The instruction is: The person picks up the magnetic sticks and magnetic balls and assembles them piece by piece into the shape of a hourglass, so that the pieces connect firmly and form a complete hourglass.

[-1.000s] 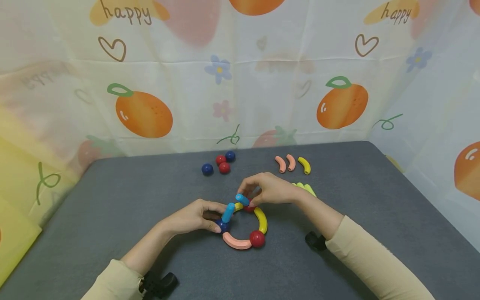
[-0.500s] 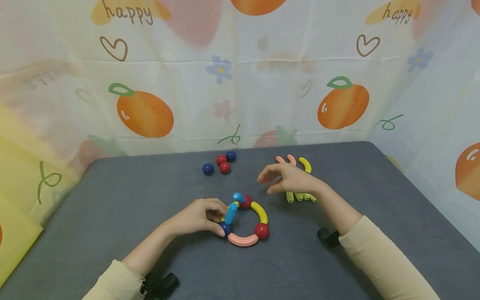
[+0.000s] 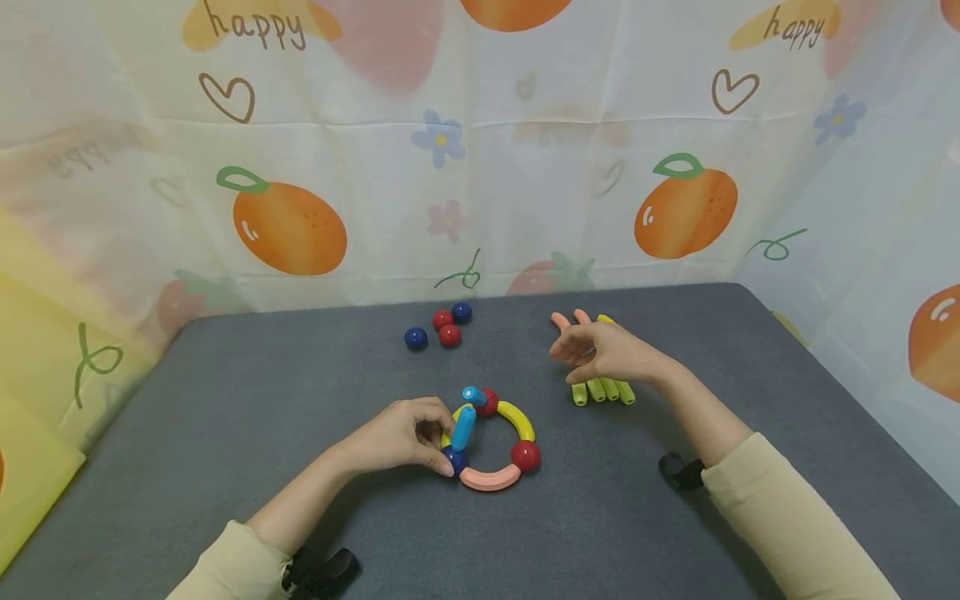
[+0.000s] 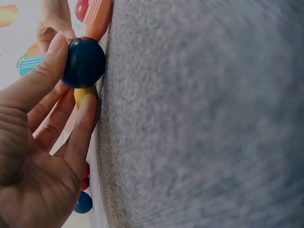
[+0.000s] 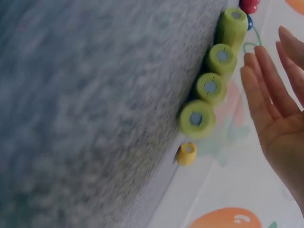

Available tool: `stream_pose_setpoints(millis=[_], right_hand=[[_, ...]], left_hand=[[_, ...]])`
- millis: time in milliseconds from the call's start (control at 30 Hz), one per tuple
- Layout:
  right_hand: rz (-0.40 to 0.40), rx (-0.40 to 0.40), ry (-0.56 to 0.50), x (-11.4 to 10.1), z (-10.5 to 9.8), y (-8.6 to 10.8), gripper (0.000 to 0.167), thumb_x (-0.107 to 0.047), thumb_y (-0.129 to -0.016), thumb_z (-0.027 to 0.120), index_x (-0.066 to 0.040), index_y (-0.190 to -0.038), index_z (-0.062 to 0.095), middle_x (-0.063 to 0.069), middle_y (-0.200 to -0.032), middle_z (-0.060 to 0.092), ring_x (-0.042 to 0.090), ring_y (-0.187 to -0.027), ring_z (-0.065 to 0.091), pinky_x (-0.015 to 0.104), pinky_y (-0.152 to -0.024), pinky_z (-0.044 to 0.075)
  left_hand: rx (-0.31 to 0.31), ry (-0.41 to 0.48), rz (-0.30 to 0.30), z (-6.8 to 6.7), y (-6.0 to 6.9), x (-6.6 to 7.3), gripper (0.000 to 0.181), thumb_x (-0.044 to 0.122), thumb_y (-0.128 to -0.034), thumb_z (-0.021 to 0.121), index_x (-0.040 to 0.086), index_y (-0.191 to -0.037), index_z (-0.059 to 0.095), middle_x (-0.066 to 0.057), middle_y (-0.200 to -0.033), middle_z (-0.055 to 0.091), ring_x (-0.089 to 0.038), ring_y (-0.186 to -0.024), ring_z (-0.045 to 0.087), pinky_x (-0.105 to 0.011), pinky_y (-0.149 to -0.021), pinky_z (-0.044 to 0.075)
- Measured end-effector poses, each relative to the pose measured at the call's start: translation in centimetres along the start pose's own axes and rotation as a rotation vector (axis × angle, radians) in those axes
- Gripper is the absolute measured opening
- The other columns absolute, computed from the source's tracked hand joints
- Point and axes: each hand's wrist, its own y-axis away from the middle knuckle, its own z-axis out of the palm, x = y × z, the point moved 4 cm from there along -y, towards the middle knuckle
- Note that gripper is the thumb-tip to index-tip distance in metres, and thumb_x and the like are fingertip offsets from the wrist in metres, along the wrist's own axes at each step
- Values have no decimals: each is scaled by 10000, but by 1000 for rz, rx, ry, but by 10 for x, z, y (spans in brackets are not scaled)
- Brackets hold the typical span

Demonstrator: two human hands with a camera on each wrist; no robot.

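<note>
My left hand (image 3: 397,437) holds the dark blue ball (image 4: 83,62) between thumb and fingers. That ball belongs to a ring on the table, with a pink curved rod (image 3: 490,479), a red ball (image 3: 526,456), a yellow curved rod (image 3: 517,420) and a second red ball (image 3: 487,402). Another yellow curved rod (image 4: 84,95) is partly covered by the left fingers. One light-blue rod (image 3: 462,428) rises tilted from the blue ball; another light-blue rod (image 3: 474,396) leans from the back red ball. Holding nothing, my right hand (image 3: 615,353) hovers over several light-green rods (image 3: 597,390), fingers loosely bent.
Loose red balls (image 3: 450,336) and blue balls (image 3: 416,338) lie at the back of the grey table (image 3: 225,400). Pink curved rods (image 3: 559,320) and a yellow curved rod (image 3: 606,319) sit beyond the right hand, partly hidden. A printed curtain (image 3: 495,192) hangs behind.
My right hand has let go of the light-blue rod at the back red ball and moved right to the green rods. The ring has shifted slightly right, the left hand still holding its blue ball.
</note>
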Motion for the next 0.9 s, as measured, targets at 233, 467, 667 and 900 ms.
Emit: stream_pose_setpoints(millis=[233,467,667,900], right_hand=[[46,0,84,8,-4,8,440,-128,-817,797,-96,-1227,641,107,-1303,669,318,-1253,613,454,-1022,523],[48,-42,100,11,-4,11,465,-163,-801,816,-97,-1227,641,104,-1301,670,338,-1322,560,479,-1054,496],[38,-64,132,11,1,9,460,-128,-785,824,-109,-1214,659,82,-1261,681,309,-1268,599,458,-1028,514],[27,-88,211,10,5,6,417,-105,-763,833,-137,-1160,709,30,-1169,714,185,-1008,640,321,-832,547]], left_hand=[[-31,33,-4,-1,2,0,335,204,-753,859,124,-1032,690,-77,-1065,630,-118,-843,602,-202,-738,550],[-85,38,-17,-3,3,-4,355,174,-799,818,119,-1128,695,-82,-1204,639,-127,-915,619,-201,-803,551],[-77,46,-18,-2,3,-3,342,214,-783,836,113,-1079,696,-72,-1083,642,-88,-818,624,-210,-733,553],[-61,45,-24,-2,3,-3,328,216,-779,840,114,-1054,693,-81,-985,645,-75,-781,619,-210,-697,540]])
